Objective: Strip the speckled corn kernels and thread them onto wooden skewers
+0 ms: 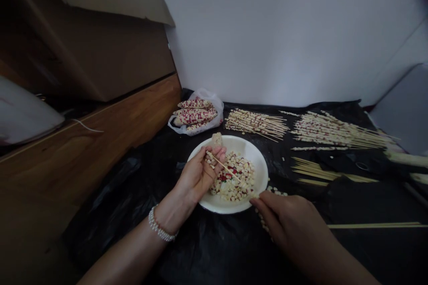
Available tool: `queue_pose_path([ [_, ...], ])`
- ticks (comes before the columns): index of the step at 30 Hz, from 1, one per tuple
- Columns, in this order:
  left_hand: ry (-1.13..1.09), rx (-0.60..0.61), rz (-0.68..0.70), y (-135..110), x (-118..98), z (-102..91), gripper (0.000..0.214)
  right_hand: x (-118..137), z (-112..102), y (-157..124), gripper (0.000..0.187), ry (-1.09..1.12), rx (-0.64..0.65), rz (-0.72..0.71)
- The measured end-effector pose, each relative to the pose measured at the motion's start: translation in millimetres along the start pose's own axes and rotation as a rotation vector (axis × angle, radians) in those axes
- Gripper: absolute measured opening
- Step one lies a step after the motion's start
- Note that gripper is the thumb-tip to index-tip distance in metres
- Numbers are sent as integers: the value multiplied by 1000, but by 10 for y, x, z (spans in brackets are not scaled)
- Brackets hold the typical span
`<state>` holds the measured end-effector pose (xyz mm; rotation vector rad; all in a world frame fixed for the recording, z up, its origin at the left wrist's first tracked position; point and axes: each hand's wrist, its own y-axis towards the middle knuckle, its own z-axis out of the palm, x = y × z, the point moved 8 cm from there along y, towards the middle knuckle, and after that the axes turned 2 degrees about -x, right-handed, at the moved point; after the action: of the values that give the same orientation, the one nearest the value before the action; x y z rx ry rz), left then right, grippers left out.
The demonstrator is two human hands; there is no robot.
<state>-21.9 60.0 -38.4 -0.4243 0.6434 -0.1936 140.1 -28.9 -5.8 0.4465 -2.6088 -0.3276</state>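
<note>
Two hands over one white plate [258, 165]. What does the left hand [197, 176] have?

A bamboo skewer [224, 167], held firmly in curled fingers, along with a stub of stripped cob [216, 139] that stands up past the fingertips.

Which way does the skewer lie?

Its long axis slants down and to the right from those fingers, with the far tip out over the heap of corn kernels [232, 179] and pointing toward the other hand.

And the right hand [284, 213]?

It's farther from the skewer's held end but close to its tip, with the fingers together and their tips at the plate's rim. Whether they pinch a kernel, I can't tell. Loose kernels lie just beside them on the black plastic sheet [200, 249].

What's around them?

Beyond the plate, a white plastic bag [217, 107] holds red-speckled corn cobs [194, 116]. To the right lie bundles of threaded skewers [334, 131] and bare skewers [321, 171]. A wooden ledge [83, 142] and a cardboard box [100, 40] stand at left, with a white wall [284, 31] behind.
</note>
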Motion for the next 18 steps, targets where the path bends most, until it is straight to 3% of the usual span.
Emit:
queue_pose_path([
  [6, 38, -29, 67, -89, 26, 174, 24, 90, -88, -32, 39, -29, -109, -36],
  [12, 172, 35, -105, -217, 530, 380, 22, 43, -183, 6, 35, -144, -147, -40],
  [18, 238, 87, -84, -292, 677, 467, 23, -58, -215, 49, 36, -146, -120, 8],
])
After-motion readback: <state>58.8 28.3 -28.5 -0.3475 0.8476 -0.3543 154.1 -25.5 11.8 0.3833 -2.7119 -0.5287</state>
